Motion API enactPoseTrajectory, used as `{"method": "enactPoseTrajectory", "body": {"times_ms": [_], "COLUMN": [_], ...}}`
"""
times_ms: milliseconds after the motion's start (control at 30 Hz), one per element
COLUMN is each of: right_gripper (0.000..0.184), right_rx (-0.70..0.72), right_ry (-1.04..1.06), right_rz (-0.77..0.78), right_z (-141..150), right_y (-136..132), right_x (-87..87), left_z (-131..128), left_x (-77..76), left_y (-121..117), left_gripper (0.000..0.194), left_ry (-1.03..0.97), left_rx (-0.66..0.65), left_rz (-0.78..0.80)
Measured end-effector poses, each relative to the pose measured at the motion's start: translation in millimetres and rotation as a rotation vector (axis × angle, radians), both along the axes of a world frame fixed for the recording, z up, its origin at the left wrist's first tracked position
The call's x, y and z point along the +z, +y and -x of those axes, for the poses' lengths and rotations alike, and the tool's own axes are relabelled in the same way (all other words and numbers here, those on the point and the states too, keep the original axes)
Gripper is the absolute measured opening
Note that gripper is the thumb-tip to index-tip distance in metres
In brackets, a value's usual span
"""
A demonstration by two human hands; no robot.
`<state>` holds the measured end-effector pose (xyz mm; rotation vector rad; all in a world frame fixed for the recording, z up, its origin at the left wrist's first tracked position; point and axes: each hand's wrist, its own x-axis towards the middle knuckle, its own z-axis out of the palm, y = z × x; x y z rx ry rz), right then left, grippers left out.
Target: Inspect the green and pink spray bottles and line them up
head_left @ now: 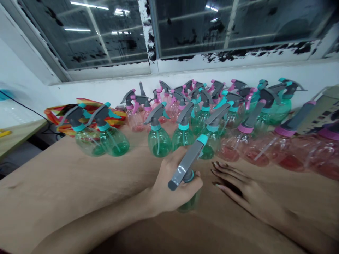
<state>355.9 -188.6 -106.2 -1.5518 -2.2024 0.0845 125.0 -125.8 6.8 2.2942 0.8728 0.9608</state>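
Note:
My left hand point(172, 183) is wrapped round the neck of a green spray bottle point(189, 204) with a grey and turquoise trigger head. The bottle stands near the table's front, and the hand hides much of its body. To its right, my right hand point(243, 187) rests low over the table with its fingers stretched out, holding nothing. Just beyond my hands is a row of green spray bottles point(159, 143), with pink spray bottles point(255, 151) continuing the row to the right.
More pink and green spray bottles crowd the back of the wooden table point(106, 180). Two green spray bottles point(116, 143) stand apart at left, before a red and yellow bag point(63, 130). A printed carton point(323, 109) is at the right, and a window point(106, 31) lies behind.

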Motion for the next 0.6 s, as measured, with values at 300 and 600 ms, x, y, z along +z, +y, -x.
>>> {"method": "enactPoseTrajectory", "body": {"times_ms": [300, 600], "right_gripper": [0.043, 0.043], "right_rx": [-0.005, -0.008], "right_ry": [-0.006, -0.024], "right_rz": [0.008, 0.01], "right_z": [0.7, 1.3], "right_y": [-0.1, -0.7], "right_x": [1.4, 0.6], "left_z": [-0.6, -0.8], "left_x": [1.4, 2.0], "left_y": [-1.8, -1.6], "left_gripper": [0.019, 0.019], "left_ry": [-0.004, -0.004], "left_rx": [-0.012, 0.017], "left_rz": [0.02, 0.022]}}
